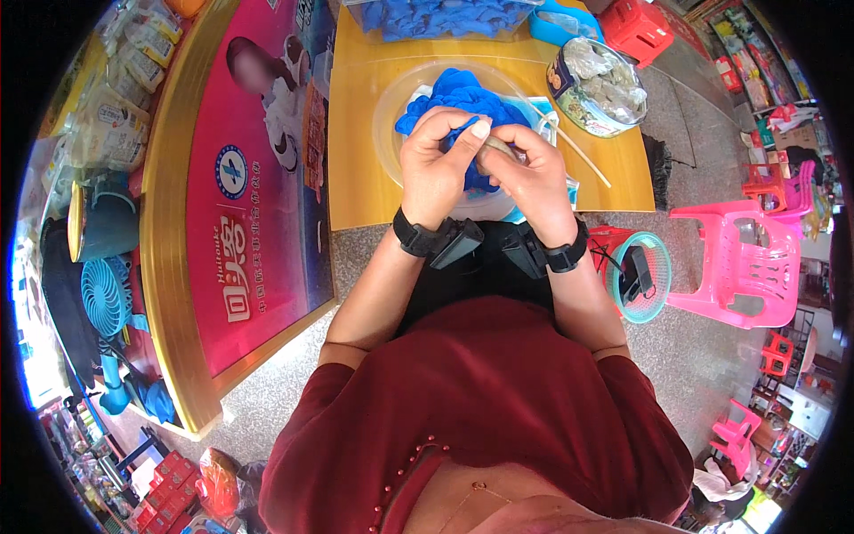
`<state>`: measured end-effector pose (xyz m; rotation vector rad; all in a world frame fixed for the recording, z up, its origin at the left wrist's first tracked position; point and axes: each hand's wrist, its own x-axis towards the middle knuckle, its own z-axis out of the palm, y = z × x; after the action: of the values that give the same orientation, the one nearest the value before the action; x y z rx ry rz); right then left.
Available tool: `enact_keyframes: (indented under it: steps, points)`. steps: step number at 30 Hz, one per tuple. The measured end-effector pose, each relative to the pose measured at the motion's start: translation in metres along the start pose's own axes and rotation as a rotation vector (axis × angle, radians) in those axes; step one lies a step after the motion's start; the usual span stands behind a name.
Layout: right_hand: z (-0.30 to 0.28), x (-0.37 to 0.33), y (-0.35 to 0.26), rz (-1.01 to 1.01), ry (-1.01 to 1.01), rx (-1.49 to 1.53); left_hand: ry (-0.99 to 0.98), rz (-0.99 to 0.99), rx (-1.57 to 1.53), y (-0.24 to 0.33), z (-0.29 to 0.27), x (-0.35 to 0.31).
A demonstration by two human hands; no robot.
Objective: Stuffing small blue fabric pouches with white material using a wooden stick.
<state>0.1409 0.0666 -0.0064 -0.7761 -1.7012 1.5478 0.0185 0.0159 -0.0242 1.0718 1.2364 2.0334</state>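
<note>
Over a round translucent basin (385, 133), both of my hands meet with their fingers pinched together. My left hand (436, 169) is closed on blue cloth (463, 89), which bunches up behind the fingers and hangs below them. A small grey-brown piece (503, 148) shows between the fingers of my right hand (537, 174), pressed against the left thumb; its kind cannot be made out. White and light-blue material lies partly under the cloth in the basin. A thin pale stick (583, 158) slants across the basin's right rim. Black straps are on both wrists.
The yellow table (356, 191) also bears a clear bin (356, 20) of blue pieces, a blue tub (553, 25) and a round container (569, 105) with plastic bags. A pink-topped counter (267, 294) stands left. Right are a green basket (658, 298) and pink chair (747, 267).
</note>
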Motion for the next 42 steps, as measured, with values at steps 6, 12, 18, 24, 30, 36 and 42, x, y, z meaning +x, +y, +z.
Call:
enact_keyframes:
  steps: [6, 12, 18, 24, 30, 36, 42]
  points:
    - [-0.013, 0.008, 0.005, -0.081, -0.133, -0.192, -0.057, 0.181, 0.131, -0.001, -0.001, 0.001]
    - [-0.003, 0.004, -0.002, 0.156, -0.094, 0.003, -0.123, 0.128, 0.165, 0.004, 0.001, 0.0]
    - [-0.01, 0.018, 0.014, 0.214, 0.046, 0.079, 0.037, 0.173, 0.475, 0.013, 0.003, -0.007]
    - [-0.021, 0.024, 0.026, 0.438, 0.043, 0.408, -0.028, 0.06, 0.532, -0.004, 0.004, -0.004]
    - [-0.024, 0.029, 0.02, 0.489, 0.009, 0.43, -0.096, 0.066, 0.7, -0.012, 0.003, 0.003]
    - [-0.02, 0.023, 0.023, 0.31, -0.094, 0.303, -0.141, -0.197, 0.727, -0.011, -0.004, 0.01]
    - [-0.021, 0.026, 0.047, -0.052, -0.042, -0.235, -0.04, -0.215, 0.422, -0.021, -0.01, 0.003]
